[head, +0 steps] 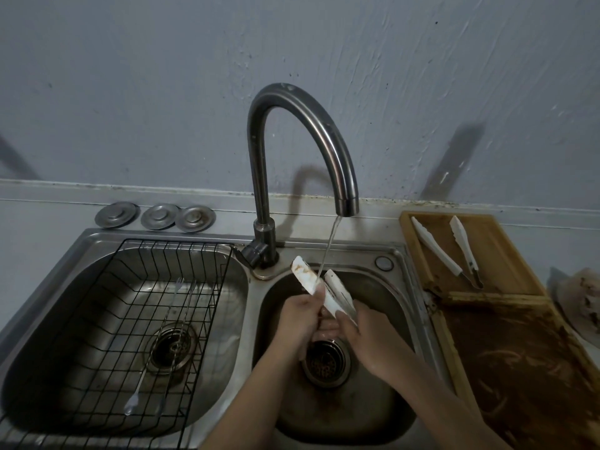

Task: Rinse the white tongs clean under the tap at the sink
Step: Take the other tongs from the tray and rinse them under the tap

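White tongs with brown stains on one arm point up and away over the right sink basin. Their two arms are spread apart. My left hand grips the left arm and my right hand grips the right arm. A thin stream of water falls from the curved steel tap and runs between the two arms. The tongs' hinge end is hidden inside my hands.
The left basin holds a black wire rack with long thin utensils in it. Three round metal plugs lie behind it. On the right, a dirty wooden board carries a second pair of white tongs.
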Action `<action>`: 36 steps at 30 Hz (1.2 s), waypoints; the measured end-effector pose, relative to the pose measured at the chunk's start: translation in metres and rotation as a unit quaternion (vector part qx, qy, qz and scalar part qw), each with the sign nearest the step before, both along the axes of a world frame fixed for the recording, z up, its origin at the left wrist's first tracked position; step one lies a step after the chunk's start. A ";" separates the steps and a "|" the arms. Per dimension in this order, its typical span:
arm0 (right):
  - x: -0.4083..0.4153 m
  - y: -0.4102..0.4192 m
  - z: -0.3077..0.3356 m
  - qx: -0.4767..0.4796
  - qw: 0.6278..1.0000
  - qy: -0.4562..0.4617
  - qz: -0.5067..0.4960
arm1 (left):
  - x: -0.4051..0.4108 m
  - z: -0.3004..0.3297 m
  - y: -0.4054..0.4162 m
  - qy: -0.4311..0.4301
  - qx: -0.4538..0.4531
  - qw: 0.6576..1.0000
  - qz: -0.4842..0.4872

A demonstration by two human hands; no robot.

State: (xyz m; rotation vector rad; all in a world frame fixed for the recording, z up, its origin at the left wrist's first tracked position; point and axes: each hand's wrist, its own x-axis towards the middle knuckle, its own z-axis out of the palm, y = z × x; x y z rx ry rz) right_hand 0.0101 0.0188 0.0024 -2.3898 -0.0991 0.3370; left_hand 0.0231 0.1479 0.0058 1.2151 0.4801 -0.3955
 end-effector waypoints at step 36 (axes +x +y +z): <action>0.036 0.008 0.020 -0.232 0.971 -0.063 -0.020 | -0.005 -0.002 -0.004 0.024 -0.186 0.980 0.058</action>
